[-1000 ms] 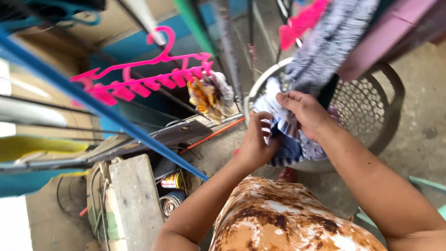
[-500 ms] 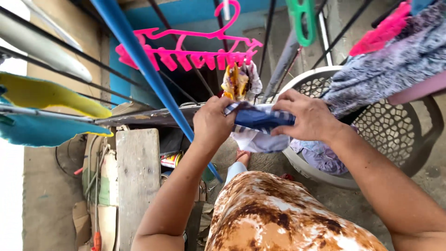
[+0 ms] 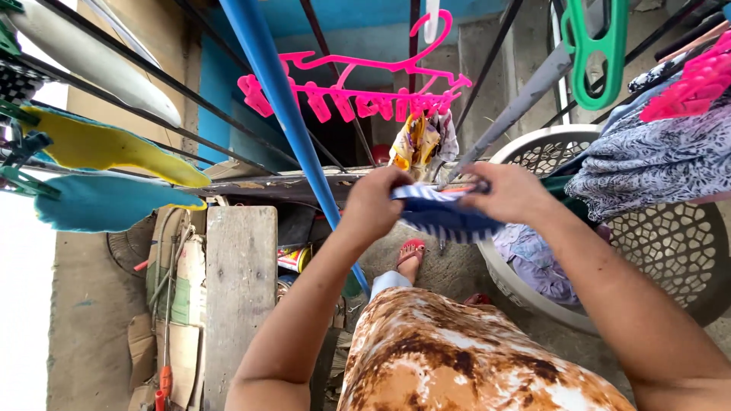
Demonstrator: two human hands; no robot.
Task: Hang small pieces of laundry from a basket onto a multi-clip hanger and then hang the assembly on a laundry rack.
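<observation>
Both arms raised, left hand [image 3: 375, 204] and right hand [image 3: 509, 194] pinching striped blue cloth [image 3: 444, 217] taut above laundry basket [image 3: 670, 243], below pink hanger [image 3: 358, 91].

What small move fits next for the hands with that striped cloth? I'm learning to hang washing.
Probably lift the blue-and-white striped cloth toward the pink clip hanger: left hand and right hand hold it stretched just below, and several clips look free.
</observation>
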